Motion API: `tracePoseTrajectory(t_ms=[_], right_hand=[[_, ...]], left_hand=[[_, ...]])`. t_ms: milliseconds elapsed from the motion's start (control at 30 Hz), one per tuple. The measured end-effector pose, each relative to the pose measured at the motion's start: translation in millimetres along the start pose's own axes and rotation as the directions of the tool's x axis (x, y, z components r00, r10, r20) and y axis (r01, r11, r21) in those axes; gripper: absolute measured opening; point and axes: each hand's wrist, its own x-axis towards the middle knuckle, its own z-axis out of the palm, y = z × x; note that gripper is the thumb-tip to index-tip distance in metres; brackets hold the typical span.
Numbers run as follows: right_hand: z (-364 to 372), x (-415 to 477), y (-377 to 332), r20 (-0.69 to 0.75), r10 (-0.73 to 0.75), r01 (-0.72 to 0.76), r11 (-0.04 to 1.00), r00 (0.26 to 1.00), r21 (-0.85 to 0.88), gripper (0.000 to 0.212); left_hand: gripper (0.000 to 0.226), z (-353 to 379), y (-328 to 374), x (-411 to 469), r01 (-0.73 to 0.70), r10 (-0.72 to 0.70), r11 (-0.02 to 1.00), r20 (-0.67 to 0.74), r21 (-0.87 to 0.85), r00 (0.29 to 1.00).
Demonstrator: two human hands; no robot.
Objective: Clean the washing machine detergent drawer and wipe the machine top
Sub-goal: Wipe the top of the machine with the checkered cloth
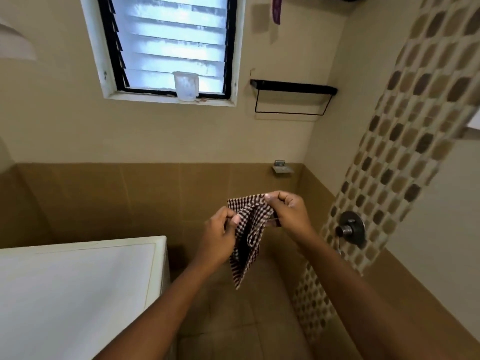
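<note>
Bare arms, the left forearm [155,307] and the right forearm [363,294], stretch from the lower edge toward the middle of the room, and between the hands hangs the checked cloth [246,245]. The left hand [220,235] pinches one edge of it between thumb and curled fingers. The right hand [288,211], a little higher, pinches the upper corner in the same manner. The cloth is in the air over the floor tiles [233,333], to the right of the washing machine top [78,289] and apart from it. The detergent drawer I cannot see from here.

I think the cloth is being made ready for wiping the top. It is held only by the fingertips, so it can slip and fall on the floor, and then it would carry dirt onto the white lid. If it goes to the machine crumpled as it hangs now, it would probably smear more than clean.

On the far wall is a louvre window [166,45] with a clear plastic cup [186,85] on its sill. To its right is a black wall shelf [293,87], and lower down a small soap dish [281,168]. A metal tap valve [350,229] stands out from the mosaic strip [405,141], near the right forearm; a wide swing of that arm could knock it. Between the cloth and the machine top I see no obstacle.
</note>
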Motion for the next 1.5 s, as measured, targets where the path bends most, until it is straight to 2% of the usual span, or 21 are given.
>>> tracePoseTrajectory(t_ms=[67, 133, 200, 300, 400, 467, 567, 667, 767, 900, 1000, 1067, 1133, 1200, 1267, 1367, 1433, 1500], right_hand=[[-4.2, -14.7, 12.4, -0.001, -0.073, 0.071, 0.973, 0.997, -0.222, 0.013], [-6.5, -31.2, 21.5, 0.074, -0.092, 0.11, 0.947, 0.993, -0.302, 0.021], [-4.9, -49.1, 28.9, 0.265, -0.059, 0.099, 0.985, 0.963, -0.144, 0.033], [3.9, -81.4, 39.0, 0.508, -0.044, 0.026, 0.999, 0.86, 0.043, 0.036], [24.0, -113.6, 51.7, 0.582, -0.032, 0.009, 0.999, 0.813, 0.043, 0.029], [37.6, -132.9, 55.7, 0.629, 0.025, -0.061, 0.997, 0.777, 0.036, 0.026], [59.3, -159.7, 53.3, 0.752, 0.122, -0.189, 0.982, 0.648, 0.004, 0.021], [89.4, -190.6, 47.7, 0.823, 0.189, -0.265, 0.963, 0.536, -0.049, 0.035], [130.0, -219.9, 46.6, 0.829, 0.216, -0.261, 0.961, 0.516, -0.088, 0.038], [190.2, -260.2, 49.9, 0.8, 0.258, -0.264, 0.956, 0.542, -0.13, 0.035], [239.0, -296.8, 48.2, 0.766, 0.281, -0.284, 0.949, 0.578, -0.134, 0.03], [267.0, -320.7, 46.8, 0.712, 0.287, -0.319, 0.943, 0.64, -0.094, 0.034], [299.3, -345.3, 47.2, 0.655, 0.27, -0.335, 0.942, 0.706, -0.027, 0.049], [325.5, -367.6, 42.2, 0.59, 0.278, -0.331, 0.943, 0.758, -0.02, 0.042], [343.4, -385.4, 41.4, 0.523, 0.254, -0.261, 0.963, 0.814, -0.061, 0.035], [365.3, -408.4, 42.2, 0.456, 0.07, -0.015, 0.992, 0.887, -0.123, 0.046], [378.2, -419.6, 41.5, 0.46, 0.007, 0.064, 0.988, 0.888, -0.139, 0.05], [391.1, -426.3, 39.6, 0.497, 0.024, 0.043, 0.991, 0.867, -0.123, 0.048]], left_hand=[[0.018, -4.1, 5.1, -14.1, -0.004, 0.004, 0.999, -0.002, 0.036, 1.0], [0.023, -11.0, 15.4, -26.9, 0.014, -0.02, 0.996, 0.063, 0.089, 0.998], [0.023, -17.5, 23.4, -39.2, 0.031, -0.049, 0.991, 0.141, 0.128, 0.989], [0.016, -26.0, 29.7, -59.7, 0.117, -0.142, 0.986, 0.227, 0.119, 0.964], [0.018, -43.3, 41.8, -84.9, 0.198, -0.225, 0.973, 0.282, 0.121, 0.933], [0.021, -60.5, 49.7, -108.2, 0.307, -0.315, 0.949, 0.29, 0.072, 0.904], [0.025, -95.7, 50.0, -147.4, 0.434, -0.425, 0.9, 0.297, 0.041, 0.855], [0.028, -137.0, 38.0, -188.3, 0.514, -0.506, 0.856, 0.314, 0.066, 0.803], [0.042, -177.8, 22.9, -227.0, 0.582, -0.576, 0.806, 0.369, 0.108, 0.73], [0.037, -237.5, -3.3, -275.5, 0.626, -0.607, 0.774, 0.395, 0.096, 0.689], [0.061, -292.9, -30.9, -310.8, 0.628, -0.614, 0.77, 0.398, 0.113, 0.681], [0.054, -326.8, -44.4, -331.3, 0.614, -0.605, 0.781, 0.38, 0.112, 0.7], [0.052, -360.0, -54.4, -350.6, 0.599, -0.581, 0.799, 0.326, 0.054, 0.746], [0.052, -385.0, -61.6, -367.3, 0.607, -0.573, 0.793, 0.274, -0.051, 0.772], [0.035, -398.9, -67.2, -377.6, 0.632, -0.596, 0.762, 0.229, -0.14, 0.77], [0.021, -408.0, -77.2, -382.9, 0.627, -0.591, 0.755, 0.216, -0.193, 0.778], [0.016, -407.8, -82.1, -380.9, 0.626, -0.594, 0.752, 0.199, -0.207, 0.779], [0.014, -407.7, -87.3, -376.5, 0.625, -0.597, 0.742, 0.184, -0.244, 0.781]])
